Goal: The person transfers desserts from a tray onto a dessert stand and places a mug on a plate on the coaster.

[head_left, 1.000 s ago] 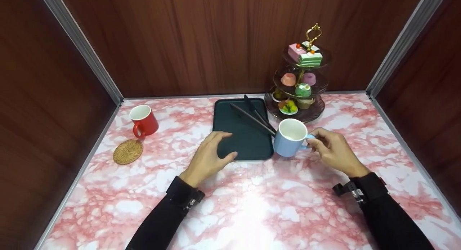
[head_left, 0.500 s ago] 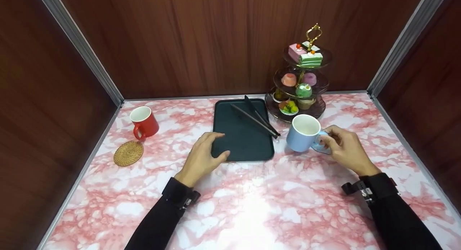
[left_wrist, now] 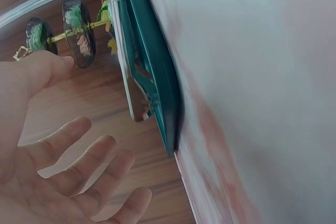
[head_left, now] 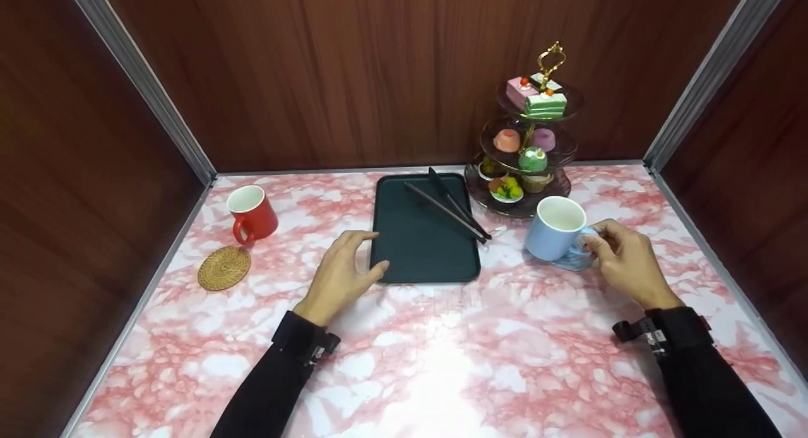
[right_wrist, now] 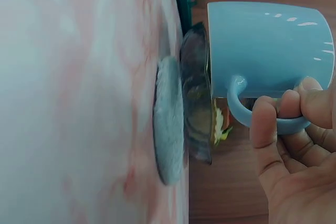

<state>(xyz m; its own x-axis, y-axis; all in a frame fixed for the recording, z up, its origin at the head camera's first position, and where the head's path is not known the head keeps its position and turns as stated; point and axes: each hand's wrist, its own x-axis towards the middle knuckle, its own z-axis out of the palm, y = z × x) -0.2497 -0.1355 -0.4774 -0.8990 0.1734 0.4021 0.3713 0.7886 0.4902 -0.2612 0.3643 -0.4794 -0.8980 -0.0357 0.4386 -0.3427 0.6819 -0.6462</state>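
Observation:
My right hand (head_left: 631, 264) grips a light blue mug (head_left: 550, 236) by its handle, with fingers and thumb curled round it. The right wrist view has the mug (right_wrist: 268, 48) upright and raised off the table. Below it a round blue-grey coaster (head_left: 573, 262) lies on the table, partly hidden by mug and hand in the head view. My left hand (head_left: 341, 274) hovers with spread, relaxed fingers at the left edge of a dark green tray (head_left: 416, 252), holding nothing. Dark tongs (head_left: 445, 211) lie across the tray's right side.
A three-tier stand (head_left: 549, 201) with toy cakes stands behind the blue mug. At the left are a red mug (head_left: 255, 217) and a round woven coaster (head_left: 225, 268). Wooden panels (head_left: 353, 78) wall the marbled table (head_left: 404, 362) at the back and sides.
My right hand has carried the blue mug rightward from the tray's edge, over the blue-grey coaster, which has come into view. My left hand has drawn back left, away from the tray's middle.

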